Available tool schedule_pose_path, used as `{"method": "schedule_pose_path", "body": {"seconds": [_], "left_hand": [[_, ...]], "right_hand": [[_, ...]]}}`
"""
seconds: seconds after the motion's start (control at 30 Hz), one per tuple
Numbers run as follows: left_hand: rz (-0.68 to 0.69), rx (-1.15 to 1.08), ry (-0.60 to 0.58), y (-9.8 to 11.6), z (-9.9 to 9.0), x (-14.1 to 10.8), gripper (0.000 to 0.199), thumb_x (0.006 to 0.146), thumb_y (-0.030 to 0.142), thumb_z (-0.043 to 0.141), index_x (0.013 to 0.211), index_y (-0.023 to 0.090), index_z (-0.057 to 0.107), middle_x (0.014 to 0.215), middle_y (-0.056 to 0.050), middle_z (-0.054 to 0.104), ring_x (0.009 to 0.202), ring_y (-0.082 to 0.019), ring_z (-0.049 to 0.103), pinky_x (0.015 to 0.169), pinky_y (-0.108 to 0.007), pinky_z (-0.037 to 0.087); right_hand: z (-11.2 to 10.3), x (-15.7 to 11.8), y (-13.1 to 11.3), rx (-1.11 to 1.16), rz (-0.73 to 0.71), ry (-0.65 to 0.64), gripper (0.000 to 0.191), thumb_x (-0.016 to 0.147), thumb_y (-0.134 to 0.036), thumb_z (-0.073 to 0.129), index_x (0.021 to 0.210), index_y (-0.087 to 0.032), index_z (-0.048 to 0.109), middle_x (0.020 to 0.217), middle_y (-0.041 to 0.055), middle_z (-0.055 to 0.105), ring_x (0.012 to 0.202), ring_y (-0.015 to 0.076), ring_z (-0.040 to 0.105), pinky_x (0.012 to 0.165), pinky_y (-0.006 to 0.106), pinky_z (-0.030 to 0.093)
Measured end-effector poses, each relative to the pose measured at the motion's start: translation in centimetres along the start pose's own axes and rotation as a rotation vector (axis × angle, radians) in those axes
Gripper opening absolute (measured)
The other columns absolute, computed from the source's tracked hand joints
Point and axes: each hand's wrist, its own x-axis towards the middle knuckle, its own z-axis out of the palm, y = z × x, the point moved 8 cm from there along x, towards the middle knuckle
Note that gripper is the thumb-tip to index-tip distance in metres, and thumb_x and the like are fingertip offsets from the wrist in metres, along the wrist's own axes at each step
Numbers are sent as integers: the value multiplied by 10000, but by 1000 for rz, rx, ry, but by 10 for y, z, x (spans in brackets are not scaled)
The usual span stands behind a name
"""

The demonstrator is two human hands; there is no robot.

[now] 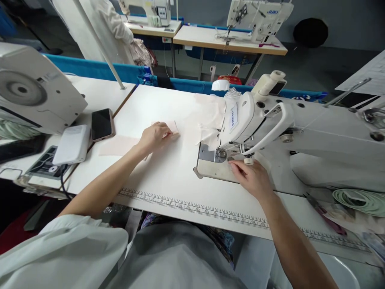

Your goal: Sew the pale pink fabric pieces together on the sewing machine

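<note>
My left hand [156,135] is on the white table [168,176], its fingers closed on the edge of a small pale pink fabric piece [173,125]. Another pale pink piece [117,145] lies flat under my left forearm. My right hand [254,176] is beside the needle area of a white sewing machine [240,116], thumb and forefinger pinched together just right of the presser foot [221,153]. Whatever those fingers hold, if anything, is too small to make out. Behind the presser foot, more pale fabric [210,116] lies gathered against the machine head.
A phone [102,124] and a white box-shaped device [72,144] lie at left, near a second machine [33,88]. A printed ruler strip [192,208] runs along the front edge. Purple-handled snips [326,214] and green coiled strips [361,202] lie at right. A person in white [102,32] stands beyond.
</note>
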Motion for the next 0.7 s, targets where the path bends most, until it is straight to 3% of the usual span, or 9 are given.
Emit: {"method": "schedule_pose_path", "body": {"seconds": [0.33, 0.7], "left_hand": [[-52, -66, 3, -3, -4, -4, 273, 839, 286, 471, 745, 209, 715, 984, -51, 727, 927, -225, 652, 688, -291, 472], [-125, -285, -55, -10, 1, -1, 198, 744, 312, 531, 776, 188, 682, 857, -48, 713, 772, -189, 651, 683, -282, 501]], "right_hand": [[3, 0, 4, 65, 36, -43, 262, 964, -266, 480, 905, -186, 722, 553, -9, 667, 456, 133, 551, 650, 290, 419], [3, 0, 6, 89, 71, -55, 263, 960, -281, 478, 923, -201, 725, 581, 1, 681, 508, 149, 601, 587, 285, 398]]}}
